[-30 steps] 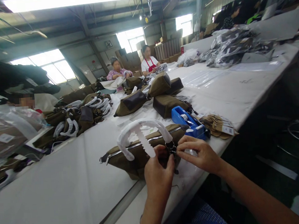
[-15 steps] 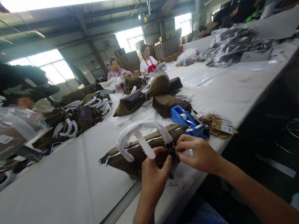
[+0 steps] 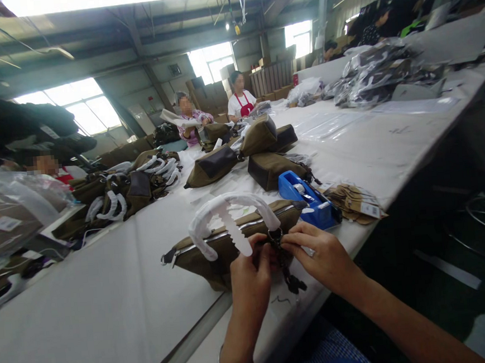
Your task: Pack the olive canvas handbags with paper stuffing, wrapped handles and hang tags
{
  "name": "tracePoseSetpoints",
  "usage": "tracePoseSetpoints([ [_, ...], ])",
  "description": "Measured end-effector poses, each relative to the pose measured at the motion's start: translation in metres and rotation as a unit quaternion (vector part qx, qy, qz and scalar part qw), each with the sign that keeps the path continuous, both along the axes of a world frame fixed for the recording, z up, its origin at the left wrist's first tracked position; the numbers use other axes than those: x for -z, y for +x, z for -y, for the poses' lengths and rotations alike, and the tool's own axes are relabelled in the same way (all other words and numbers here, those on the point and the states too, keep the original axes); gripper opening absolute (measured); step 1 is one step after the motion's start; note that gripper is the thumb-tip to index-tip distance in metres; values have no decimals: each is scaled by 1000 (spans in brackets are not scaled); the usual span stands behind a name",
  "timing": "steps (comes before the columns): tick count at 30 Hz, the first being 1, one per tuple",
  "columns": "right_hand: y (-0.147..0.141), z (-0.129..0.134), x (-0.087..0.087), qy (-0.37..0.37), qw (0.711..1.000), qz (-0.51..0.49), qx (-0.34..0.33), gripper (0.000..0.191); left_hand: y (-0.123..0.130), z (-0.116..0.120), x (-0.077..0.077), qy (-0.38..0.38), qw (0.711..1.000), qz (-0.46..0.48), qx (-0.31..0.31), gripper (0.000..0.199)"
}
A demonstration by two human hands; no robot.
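Note:
An olive bag with a silver zipper sits on the white table. Its handle, wrapped in white material, arches above it. At the bag's near right side, my left hand is closed, thumb and fingers pinched at the dark strap below the handle's ring. Just right of it, my right hand pinches the same dark strap. A black tassel-like end hangs down between the hands over the table. The exact parts between the fingertips are partly hidden.
Behind the bag stand a blue tape dispenser, brown tags and more olive bags. Bags with wrapped handles lie at the left. Plastic-wrapped goods are piled at the far right. Several people are at or beyond the table.
The black tassel-like end now hangs lower and in fuller view. My hands have shifted slightly around the strap. A person at the back has raised a pale sheet to the left.

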State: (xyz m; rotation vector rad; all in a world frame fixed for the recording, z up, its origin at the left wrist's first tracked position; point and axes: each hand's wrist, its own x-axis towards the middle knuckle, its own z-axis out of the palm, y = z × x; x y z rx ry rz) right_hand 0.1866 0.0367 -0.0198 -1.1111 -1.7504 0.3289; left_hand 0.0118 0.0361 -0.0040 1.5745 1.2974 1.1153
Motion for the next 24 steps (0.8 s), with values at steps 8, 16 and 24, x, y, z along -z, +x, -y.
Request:
tracePoseSetpoints([
  [8,-2,-5,1,8,1000,14,24,14,1,-8,-8,-3,992,-127,23,19],
  [16,8,-2,-2,33,999,3,41,18,1,-9,-8,128,961,-246,-8,15],
  [24,36,15,3,56,993,10,99,20,-16,5,-9,59,997,23,-37,24],
])
